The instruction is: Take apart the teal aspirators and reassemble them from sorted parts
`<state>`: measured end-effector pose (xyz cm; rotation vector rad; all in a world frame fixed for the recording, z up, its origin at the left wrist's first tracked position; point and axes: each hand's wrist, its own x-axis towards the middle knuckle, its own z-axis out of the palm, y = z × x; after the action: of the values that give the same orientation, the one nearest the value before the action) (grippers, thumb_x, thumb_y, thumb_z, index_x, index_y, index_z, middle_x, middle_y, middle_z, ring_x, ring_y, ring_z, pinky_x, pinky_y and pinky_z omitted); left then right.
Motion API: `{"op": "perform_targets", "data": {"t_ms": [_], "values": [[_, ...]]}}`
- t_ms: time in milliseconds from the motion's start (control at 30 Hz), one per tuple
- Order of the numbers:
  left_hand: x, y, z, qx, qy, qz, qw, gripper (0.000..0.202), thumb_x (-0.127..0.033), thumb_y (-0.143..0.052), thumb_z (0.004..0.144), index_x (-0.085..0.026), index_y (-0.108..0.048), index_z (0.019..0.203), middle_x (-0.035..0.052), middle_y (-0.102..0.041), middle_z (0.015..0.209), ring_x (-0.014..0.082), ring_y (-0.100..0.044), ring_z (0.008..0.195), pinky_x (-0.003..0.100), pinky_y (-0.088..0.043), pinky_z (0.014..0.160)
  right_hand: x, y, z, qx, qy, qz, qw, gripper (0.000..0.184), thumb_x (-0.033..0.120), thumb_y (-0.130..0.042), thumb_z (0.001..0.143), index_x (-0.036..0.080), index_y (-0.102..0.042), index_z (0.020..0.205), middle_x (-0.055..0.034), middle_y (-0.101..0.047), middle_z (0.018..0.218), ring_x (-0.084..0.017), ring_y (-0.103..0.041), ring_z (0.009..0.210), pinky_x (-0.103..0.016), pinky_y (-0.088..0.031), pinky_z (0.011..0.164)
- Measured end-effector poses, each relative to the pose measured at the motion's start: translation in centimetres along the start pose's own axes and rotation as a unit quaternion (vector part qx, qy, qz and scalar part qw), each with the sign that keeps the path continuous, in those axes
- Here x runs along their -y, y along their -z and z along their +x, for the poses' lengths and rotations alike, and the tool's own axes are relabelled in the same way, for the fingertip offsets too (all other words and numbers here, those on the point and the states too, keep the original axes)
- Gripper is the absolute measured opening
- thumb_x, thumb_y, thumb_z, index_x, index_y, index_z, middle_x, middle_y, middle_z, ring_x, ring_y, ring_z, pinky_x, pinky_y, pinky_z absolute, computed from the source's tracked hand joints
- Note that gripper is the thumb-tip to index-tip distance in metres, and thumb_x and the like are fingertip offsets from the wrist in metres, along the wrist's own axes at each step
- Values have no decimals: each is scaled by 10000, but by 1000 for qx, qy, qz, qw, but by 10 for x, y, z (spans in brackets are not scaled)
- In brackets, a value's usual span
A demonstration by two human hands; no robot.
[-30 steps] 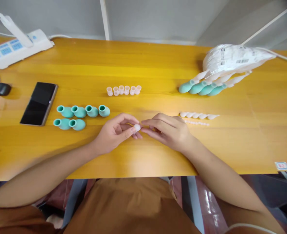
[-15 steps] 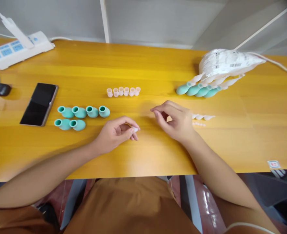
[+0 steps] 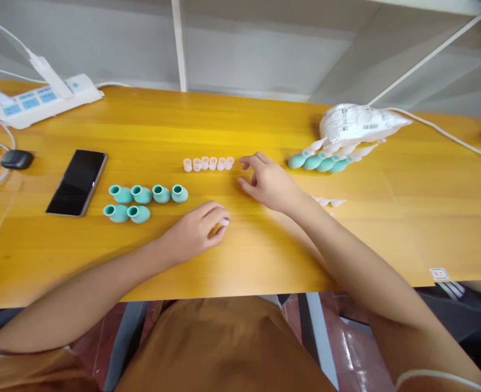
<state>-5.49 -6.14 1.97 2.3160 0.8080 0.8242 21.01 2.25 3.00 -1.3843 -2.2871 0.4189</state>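
My left hand [image 3: 202,231] is closed, pinching a small whitish piece [image 3: 223,222] between thumb and fingers; most of the piece is hidden. My right hand [image 3: 263,182] reaches over the table with thumb and fingers apart and nothing between them. Its fingertips are close to the right end of a row of small pale pink cups [image 3: 213,163], apart from them. Left of my left hand, several hollow teal bulb-shaped pieces [image 3: 161,194] lie in two rows with open mouths. Partly behind my right forearm are small pale twisted tips [image 3: 331,202].
Several teal bulbs fitted with pale nozzles [image 3: 321,161] lie at the right, before a white plastic bag [image 3: 357,124]. A phone [image 3: 77,183], a black mouse-like object [image 3: 17,159] and a power strip [image 3: 53,103] with cables are on the left.
My right hand has moved left and forward to the pink cups, and its fingers have spread. My left hand keeps hold of the whitish piece. The camera view has shifted slightly.
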Motion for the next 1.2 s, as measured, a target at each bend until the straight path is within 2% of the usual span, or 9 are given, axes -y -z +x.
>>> {"op": "perform_targets", "data": {"t_ms": [167, 300, 367, 533, 700, 933, 1033, 1133, 1200], "values": [[8, -3, -3, 6, -47, 82, 996, 203, -46, -551, 1058, -183, -690, 1114, 109, -700, 1161, 244, -676, 1084, 402, -590, 1007, -12, -23, 20, -27, -19, 46, 998, 543, 274, -799, 948, 150, -644, 1454, -178, -681, 1360, -241, -733, 889, -445, -633, 961], [11, -2, -5, 36, -77, 127, 988, 206, -46, -551, 1060, -185, -701, 1037, 104, -692, 1101, 256, -632, 1028, 408, -573, 976, -12, -36, 28, -46, -19, 64, 997, 495, 281, -819, 949, 178, -681, 1413, -159, -689, 1334, -282, -740, 1056, -451, -618, 1018], [10, -1, -4, 38, -79, 123, 989, 211, -38, -552, 1052, -185, -703, 1070, 102, -696, 1102, 255, -629, 1016, 406, -571, 967, -11, -37, 31, -50, -28, 65, 996, 442, 266, -815, 949, 172, -708, 1368, -160, -704, 1318, -277, -737, 1037, -443, -613, 1016], [5, 6, 1, -15, -18, 109, 994, 309, -1, -548, 983, -174, -673, 1208, 128, -689, 1192, 290, -655, 1123, 462, -580, 1032, -9, -37, 34, -50, -51, 73, 995, 275, 269, -803, 954, 175, -768, 1210, -134, -743, 1239, -197, -686, 801, -389, -614, 920], [3, 7, 1, -3, 30, 95, 995, 400, 25, -538, 932, -189, -648, 1252, 118, -678, 1240, 287, -681, 1138, 472, -590, 1062, -8, -34, 30, -80, -61, 80, 992, 176, 266, -764, 954, 173, -777, 1102, -109, -784, 1103, -183, -675, 746, -352, -601, 830], [2, 5, 0, -10, 16, 82, 996, 393, 31, -534, 934, -170, -642, 1254, 121, -690, 1227, 273, -693, 1113, 442, -599, 1024, 17, -8, -15, -129, -28, 125, 983, 177, 361, -716, 1031, 185, -737, 1025, -82, -751, 967, -167, -659, 691, -330, -579, 698], [-1, 7, 3, -28, -13, 97, 995, 325, -20, -566, 980, -184, -633, 1252, 110, -711, 1189, 274, -694, 1084, 451, -596, 1002, 37, 0, -40, -40, -3, 248, 968, 258, 457, -764, 1040, 200, -760, 1038, -60, -743, 937, -160, -679, 735, -280, -562, 618], [-5, 9, 4, -39, -58, 92, 993, 209, -132, -642, 1046, -197, -607, 1241, 90, -741, 1127, 256, -703, 1014, 441, -600, 964, 50, 2, -55, 75, -37, 415, 906, 363, 552, -825, 994, 203, -743, 1053, -12, -708, 888, -106, -606, 588, -226, -487, 454], [-5, 8, 3, -55, -67, 67, 994, 249, -222, -706, 1072, -201, -588, 1290, 77, -757, 1105, 232, -710, 960, 405, -610, 916, 52, 1, -59, 106, -68, 481, 867, 393, 561, -858, 967, 198, -724, 1037, 25, -666, 812, -83, -551, 518, -211, -457, 412]]}}
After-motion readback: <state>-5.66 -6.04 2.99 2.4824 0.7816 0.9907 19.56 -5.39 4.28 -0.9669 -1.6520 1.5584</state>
